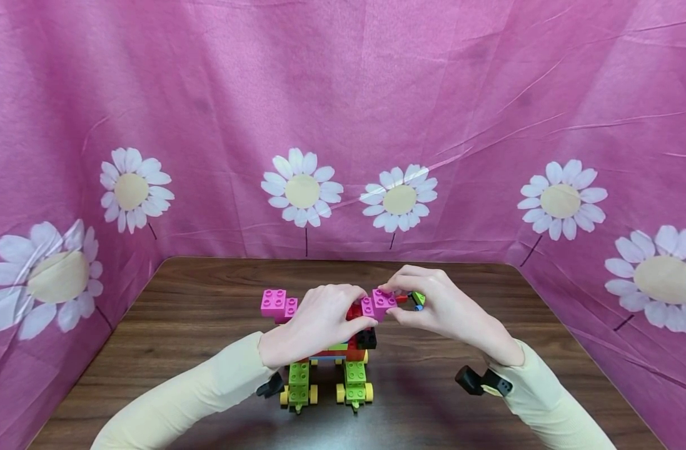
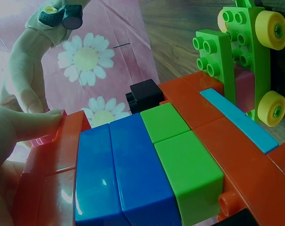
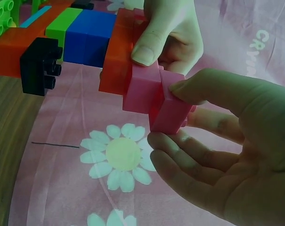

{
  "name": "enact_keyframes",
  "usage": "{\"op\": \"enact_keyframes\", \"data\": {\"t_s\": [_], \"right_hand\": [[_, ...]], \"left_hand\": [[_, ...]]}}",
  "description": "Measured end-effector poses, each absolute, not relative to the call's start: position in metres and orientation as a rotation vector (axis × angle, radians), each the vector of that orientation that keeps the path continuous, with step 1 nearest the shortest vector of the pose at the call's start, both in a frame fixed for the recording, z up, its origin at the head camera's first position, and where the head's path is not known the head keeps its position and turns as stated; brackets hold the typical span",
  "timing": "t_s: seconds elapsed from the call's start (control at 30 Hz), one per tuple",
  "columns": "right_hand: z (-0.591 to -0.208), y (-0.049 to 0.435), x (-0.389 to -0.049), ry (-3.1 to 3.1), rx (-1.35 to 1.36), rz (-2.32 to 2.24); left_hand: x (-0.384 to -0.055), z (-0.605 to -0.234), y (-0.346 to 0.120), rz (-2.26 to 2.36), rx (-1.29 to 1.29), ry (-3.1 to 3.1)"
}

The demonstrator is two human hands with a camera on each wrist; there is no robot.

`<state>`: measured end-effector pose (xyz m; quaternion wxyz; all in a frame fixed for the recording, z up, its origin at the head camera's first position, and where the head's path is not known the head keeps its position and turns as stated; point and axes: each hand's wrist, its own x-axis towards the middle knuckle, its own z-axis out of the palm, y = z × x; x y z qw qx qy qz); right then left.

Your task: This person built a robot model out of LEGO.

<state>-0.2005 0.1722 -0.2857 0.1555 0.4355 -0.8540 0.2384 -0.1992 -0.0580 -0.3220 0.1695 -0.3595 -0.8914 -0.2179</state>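
A toy built of colourful bricks stands on yellow wheels (image 1: 368, 392), with lime-green wheeled bases (image 1: 299, 375) below and red, green and blue bricks (image 2: 137, 160) stacked above. My left hand (image 1: 319, 322) grips the red top layer (image 3: 116, 56), its thumb lying against a pink brick (image 3: 142, 89) at the right end. Between thumb and fingers, my right hand (image 1: 441, 300) pinches the outermost pink brick (image 3: 173, 108), which sits against that neighbouring pink brick. A black brick (image 1: 367, 338) sticks out below. Pink bricks (image 1: 273, 303) also top the toy's left end.
Small red, green and blue pieces (image 1: 418, 300) show behind my right hand. The brown wooden table (image 1: 207, 294) meets a pink cloth (image 1: 343, 94) printed with white daisies at the back and sides. Each wrist carries a black camera (image 1: 483, 381).
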Motion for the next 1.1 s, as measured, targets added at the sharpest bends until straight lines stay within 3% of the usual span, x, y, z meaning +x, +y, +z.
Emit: {"op": "enact_keyframes", "data": {"t_s": [1.1], "right_hand": [[-0.2899, 0.173, -0.1997, -2.448, 1.211, 0.672]], "left_hand": [[-0.2002, -0.3207, -0.0586, -0.664, -1.005, -2.561]]}}
